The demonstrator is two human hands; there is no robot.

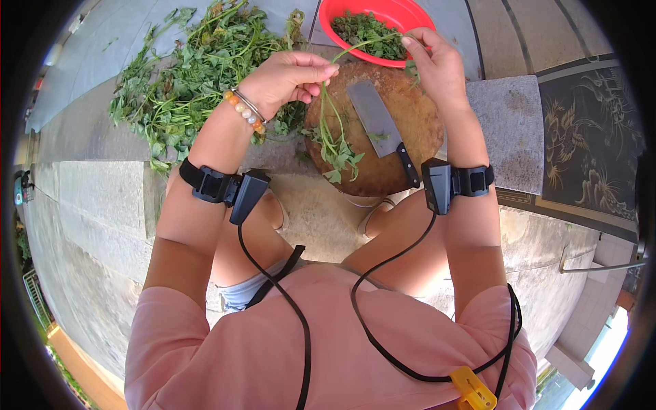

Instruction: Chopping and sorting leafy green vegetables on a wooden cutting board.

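My left hand (290, 76) pinches a long leafy green stem (333, 130) near its upper part; the stem's leaves dangle down over a round wooden chopping block (417, 116). My right hand (437, 65) grips the stem's top end, just in front of a red bowl (383, 17) holding picked green leaves. A cleaver (378, 119) with a dark handle lies flat on the block between my hands. Both wrists carry black strapped devices with cables.
A large heap of leafy greens (184, 75) lies on the stone ledge to the left. The block rests on a grey stone slab (509, 130). A dark patterned mat (588, 150) lies at the right. My knees and feet are below the block.
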